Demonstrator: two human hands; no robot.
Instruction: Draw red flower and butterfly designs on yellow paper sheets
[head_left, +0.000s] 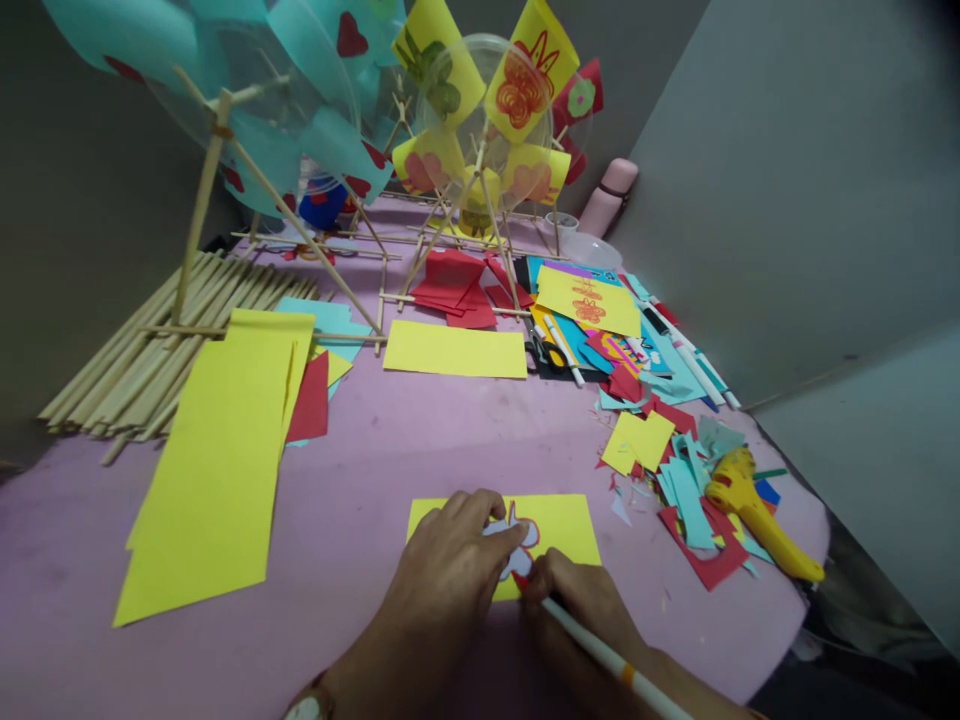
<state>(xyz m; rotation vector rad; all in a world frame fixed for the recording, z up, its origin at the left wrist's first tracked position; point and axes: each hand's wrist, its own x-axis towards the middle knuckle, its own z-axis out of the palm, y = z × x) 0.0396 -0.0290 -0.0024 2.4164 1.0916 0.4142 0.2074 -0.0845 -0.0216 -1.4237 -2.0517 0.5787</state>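
Observation:
A yellow paper strip [566, 520] lies flat on the table in front of me. On top of it is a small pale butterfly-shaped cutout [517, 562], its edge bordered in part by a red line. My left hand [446, 560] holds the cutout down against the strip with its fingertips, covering the cutout's left part. In my right hand [581, 600] is a white marker [596, 645] with an orange band, slanting down to the cutout's lower right edge. The fingers hide the marker's tip.
Yellow sheets [210, 470] and wooden sticks [127, 370] lie left. Stick-framed pinwheels [480, 165] stand behind another yellow strip [455, 349]. Scissors [551, 353], markers [690, 360], paper scraps [637, 440] and a yellow glue gun [761, 515] are at right, near a grey wall [825, 200].

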